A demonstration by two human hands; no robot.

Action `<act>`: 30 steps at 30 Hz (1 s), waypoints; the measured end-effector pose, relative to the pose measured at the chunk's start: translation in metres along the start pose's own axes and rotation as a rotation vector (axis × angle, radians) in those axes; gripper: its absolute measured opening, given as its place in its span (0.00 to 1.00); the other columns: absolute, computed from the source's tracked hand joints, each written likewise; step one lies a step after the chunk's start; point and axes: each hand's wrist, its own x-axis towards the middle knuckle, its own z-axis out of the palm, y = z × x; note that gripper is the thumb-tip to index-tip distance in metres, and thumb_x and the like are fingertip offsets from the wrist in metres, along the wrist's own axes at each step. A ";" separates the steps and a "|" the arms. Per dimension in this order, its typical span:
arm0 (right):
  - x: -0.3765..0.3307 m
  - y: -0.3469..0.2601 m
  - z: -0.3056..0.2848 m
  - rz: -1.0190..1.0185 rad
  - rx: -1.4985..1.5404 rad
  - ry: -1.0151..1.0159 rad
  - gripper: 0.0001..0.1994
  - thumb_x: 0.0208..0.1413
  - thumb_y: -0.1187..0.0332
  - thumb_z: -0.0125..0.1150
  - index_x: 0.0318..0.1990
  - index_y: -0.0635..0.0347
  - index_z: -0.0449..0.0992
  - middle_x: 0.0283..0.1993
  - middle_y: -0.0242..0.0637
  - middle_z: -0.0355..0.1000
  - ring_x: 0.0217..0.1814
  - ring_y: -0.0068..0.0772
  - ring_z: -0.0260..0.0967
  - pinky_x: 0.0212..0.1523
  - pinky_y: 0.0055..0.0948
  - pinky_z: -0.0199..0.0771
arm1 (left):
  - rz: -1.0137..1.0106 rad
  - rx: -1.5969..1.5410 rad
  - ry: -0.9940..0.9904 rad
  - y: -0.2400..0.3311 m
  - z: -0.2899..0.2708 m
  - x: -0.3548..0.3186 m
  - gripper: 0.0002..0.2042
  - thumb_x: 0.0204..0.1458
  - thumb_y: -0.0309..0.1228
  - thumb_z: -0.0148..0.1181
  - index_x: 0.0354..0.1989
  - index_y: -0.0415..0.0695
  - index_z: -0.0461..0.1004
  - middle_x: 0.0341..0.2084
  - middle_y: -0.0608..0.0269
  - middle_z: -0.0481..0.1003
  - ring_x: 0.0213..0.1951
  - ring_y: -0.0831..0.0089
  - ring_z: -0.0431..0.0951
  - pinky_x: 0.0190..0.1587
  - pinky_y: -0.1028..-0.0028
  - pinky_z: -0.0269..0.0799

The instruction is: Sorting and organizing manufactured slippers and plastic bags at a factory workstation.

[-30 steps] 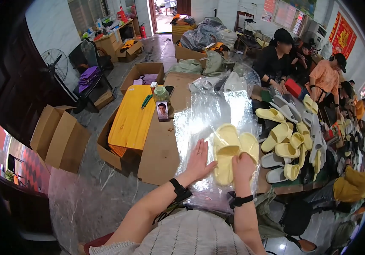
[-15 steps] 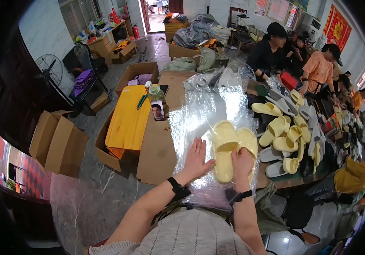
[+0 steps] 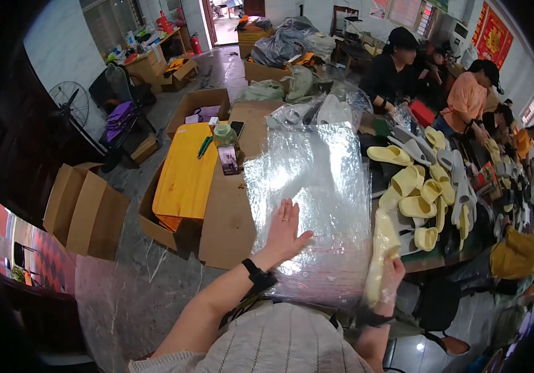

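The left hand [image 3: 285, 233] lies flat, fingers slightly spread, on clear plastic bags [image 3: 320, 186] at the counter's [image 3: 444, 261] near edge; the right hand's [image 3: 394, 275] fingers clasp bagged yellow slippers [image 3: 384, 233].

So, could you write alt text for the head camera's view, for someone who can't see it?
A person's left hand rests flat on clear plastic sheeting while their right hand holds plastic-wrapped yellow footwear beside it. To the right lies a heap of yellow and grey slippers, with people beyond.
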 end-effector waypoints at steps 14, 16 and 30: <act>-0.135 0.186 -0.260 -0.019 -0.118 0.147 0.17 0.65 0.62 0.55 0.56 0.60 0.71 0.35 0.45 0.76 0.36 0.40 0.75 0.40 0.39 0.76 | -0.039 -0.053 0.023 -0.001 0.016 0.004 0.46 0.51 0.43 0.66 0.71 0.26 0.49 0.71 0.29 0.48 0.74 0.41 0.44 0.75 0.55 0.40; -0.141 0.196 -0.242 -0.044 -0.351 0.142 0.18 0.66 0.61 0.54 0.58 0.59 0.70 0.35 0.46 0.76 0.37 0.42 0.75 0.41 0.40 0.76 | -0.006 0.076 0.075 -0.024 0.008 -0.006 0.45 0.53 0.40 0.64 0.72 0.28 0.47 0.72 0.31 0.46 0.74 0.41 0.43 0.75 0.54 0.39; -0.122 0.322 -0.259 0.568 -1.156 -0.051 0.18 0.65 0.51 0.55 0.34 0.57 0.67 0.20 0.38 0.62 0.19 0.41 0.59 0.25 0.46 0.61 | 0.047 0.066 -0.010 0.001 0.005 0.007 0.39 0.58 0.42 0.52 0.73 0.32 0.48 0.72 0.35 0.48 0.74 0.39 0.43 0.73 0.50 0.41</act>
